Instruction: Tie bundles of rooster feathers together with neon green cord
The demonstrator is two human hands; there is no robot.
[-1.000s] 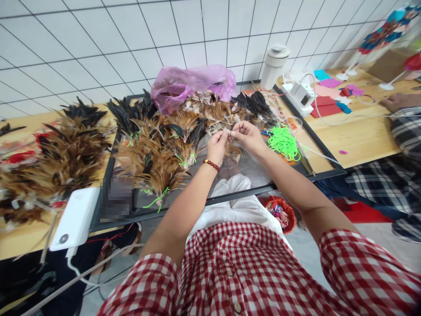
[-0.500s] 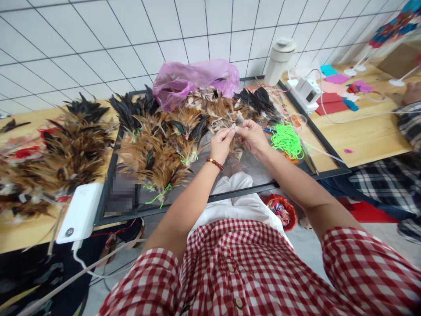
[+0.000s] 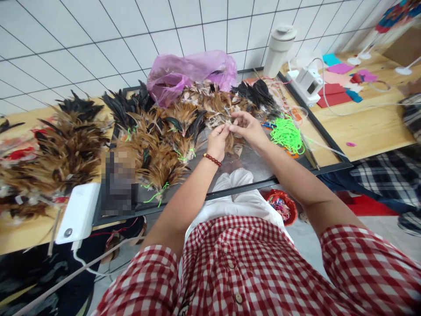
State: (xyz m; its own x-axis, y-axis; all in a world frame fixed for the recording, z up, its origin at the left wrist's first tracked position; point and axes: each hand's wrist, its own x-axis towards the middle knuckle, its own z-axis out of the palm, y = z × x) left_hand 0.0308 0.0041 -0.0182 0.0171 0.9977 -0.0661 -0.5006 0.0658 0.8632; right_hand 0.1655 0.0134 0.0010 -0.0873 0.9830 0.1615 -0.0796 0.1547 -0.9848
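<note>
Right hand (image 3: 249,131): fingers lifted slightly, hold unclear; left hand (image 3: 216,144): fingers pinched narrow, brown feathers (image 3: 230,144) just below fingertips

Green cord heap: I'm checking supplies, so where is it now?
In the head view, the green cord heap lies right of the right hand, inside the black frame.

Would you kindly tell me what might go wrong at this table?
The left hand and right hand are close to the piled feathers and might disturb them. The heaped green cords could tangle. The white power bank lies at the edge of the table and might be knocked off.
</note>
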